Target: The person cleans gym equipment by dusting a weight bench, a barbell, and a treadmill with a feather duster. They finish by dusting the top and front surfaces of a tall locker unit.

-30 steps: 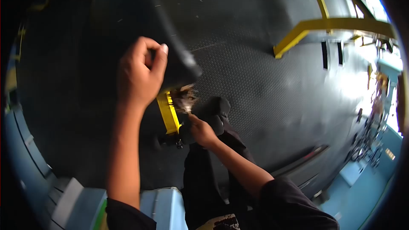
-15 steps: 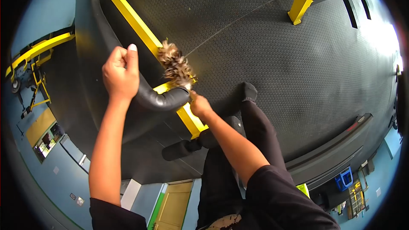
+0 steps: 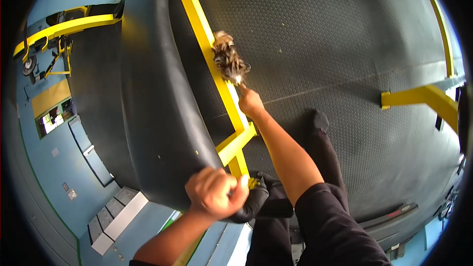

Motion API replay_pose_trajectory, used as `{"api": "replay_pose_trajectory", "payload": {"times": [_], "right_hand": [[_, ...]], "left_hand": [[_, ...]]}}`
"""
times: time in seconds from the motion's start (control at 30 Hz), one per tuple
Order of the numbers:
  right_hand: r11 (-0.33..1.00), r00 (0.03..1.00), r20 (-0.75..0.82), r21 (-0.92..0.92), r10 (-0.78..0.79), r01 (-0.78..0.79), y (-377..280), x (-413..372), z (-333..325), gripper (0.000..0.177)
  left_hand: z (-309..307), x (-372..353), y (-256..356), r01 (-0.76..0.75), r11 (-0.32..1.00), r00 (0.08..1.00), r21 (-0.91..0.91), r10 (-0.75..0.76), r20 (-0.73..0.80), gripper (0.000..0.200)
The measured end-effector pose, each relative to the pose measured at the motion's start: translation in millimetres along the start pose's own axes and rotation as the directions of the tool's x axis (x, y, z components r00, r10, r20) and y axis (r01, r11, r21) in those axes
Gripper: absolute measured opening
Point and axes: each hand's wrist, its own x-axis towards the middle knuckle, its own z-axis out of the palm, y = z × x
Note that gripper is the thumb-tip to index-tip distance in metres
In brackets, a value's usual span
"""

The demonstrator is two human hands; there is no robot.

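My right hand (image 3: 251, 102) is closed around the handle end of a brown feather duster (image 3: 229, 60). The duster's feathers lie against the long yellow metal bar (image 3: 199, 19) of a padded bench. My left hand (image 3: 215, 193) is a loose fist, thumb to the right, with nothing showing in it. It hovers by the near end of the black bench pad (image 3: 157, 98), overlapping it in this view. Beside that fist are a black padded roller (image 3: 253, 199) and a yellow cross-piece (image 3: 236, 144) of the frame.
Black textured rubber matting (image 3: 315, 34) covers the floor. Another yellow frame leg (image 3: 419, 97) stands at the right. My foot (image 3: 320, 120) rests on the mat. Grey-white steps (image 3: 118, 216) and yellow gym equipment (image 3: 69, 27) are at the left by the blue wall.
The duster has moved farther along the yellow bar, away from the roller. My left fist has come down and right, toward the near end of the bench. The view has shifted.
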Motion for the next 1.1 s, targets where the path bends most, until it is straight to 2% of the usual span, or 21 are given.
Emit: {"api": "replay_pose_trajectory", "payload": {"times": [0.1,0.17,0.23,0.3,0.37,0.43,0.47,0.5,0.57,0.63,0.7,0.77,0.83,0.87,0.93,1.07,1.1], "right_hand": [[0.981,0.973,-0.122,-0.016,-0.194,0.194,-36,73,-2,0.063],[0.986,0.992,0.015,-0.113,-0.124,0.125,-77,111,-28,0.062],[0.959,0.953,-0.115,-0.09,-0.279,0.27,-105,142,-30,0.061],[0.918,0.918,-0.148,-0.214,-0.368,0.334,-118,183,-34,0.058],[0.944,0.974,-0.112,-0.291,-0.195,0.156,-145,188,-58,0.056],[0.87,0.967,-0.035,-0.446,-0.252,0.21,-145,199,-82,0.054],[0.867,0.966,-0.004,-0.441,-0.259,0.231,-145,199,-95,0.052],[0.838,0.925,-0.071,-0.453,-0.373,0.304,-135,198,-102,0.051],[0.783,0.941,-0.015,-0.559,-0.337,0.272,-114,181,-131,0.049],[0.721,0.929,0.12,-0.599,-0.349,0.348,-66,174,-140,0.047],[0.518,0.92,0.3,-0.762,-0.252,0.39,-51,131,-152,0.047],[0.54,0.92,0.342,-0.746,-0.191,0.389,-21,101,-156,0.05],[0.652,0.964,0.249,-0.717,-0.089,0.245,1,75,-146,0.051],[0.654,0.965,0.245,-0.717,-0.089,0.242,21,64,-136,0.051],[0.499,0.861,0.481,-0.712,-0.167,0.495,59,50,-115,0.049],[0.554,0.866,0.496,-0.704,-0.065,0.444,46,46,-121,0.054],[0.634,0.91,0.399,-0.675,-0.116,0.377,47,49,-117,0.055]], "left_hand": [[-3,5,0,0.02,1.0,1.0,-0.004,-0.02,0.022,0.035],[-4,5,0,0.033,0.999,0.999,-0.004,-0.033,0.024,0.037],[-4,0,-6,0.024,0.998,1.0,-0.057,-0.024,0.003,0.037],[-3,-4,-8,0.046,0.996,0.999,-0.071,-0.047,-0.021,0.038],[-3,-3,-8,0.032,0.998,0.999,-0.06,-0.033,-0.015,0.039],[-4,1,-8,0.032,0.998,0.999,-0.055,-0.033,-0.014,0.038],[-5,1,-8,0.03,0.998,1.0,-0.051,-0.03,-0.004,0.038],[-6,1,-8,0.028,0.998,1.0,-0.048,-0.028,0.003,0.038],[-5,0,-8,0.022,0.999,1.0,-0.049,-0.023,-0.011,0.039],[-5,1,-8,0.026,0.999,0.999,-0.044,-0.027,-0.018,0.039],[-3,1,-8,0.018,0.999,1.0,-0.049,-0.019,-0.02,0.039],[-3,0,-7,0.023,0.999,1.0,-0.028,-0.024,-0.019,0.04],[-2,0,-7,0.007,1.0,1.0,-0.031,-0.008,-0.024,0.041],[-2,-2,-7,0.018,0.999,1.0,-0.034,-0.018,-0.021,0.041],[-2,-3,-7,0.028,0.999,1.0,-0.031,-0.028,-0.006,0.041],[-2,-3,-8,0.025,1.0,1.0,-0.011,-0.025,0.003,0.04],[-1,-4,-7,0.024,1.0,1.0,-0.015,-0.024,0.0,0.04]]}}
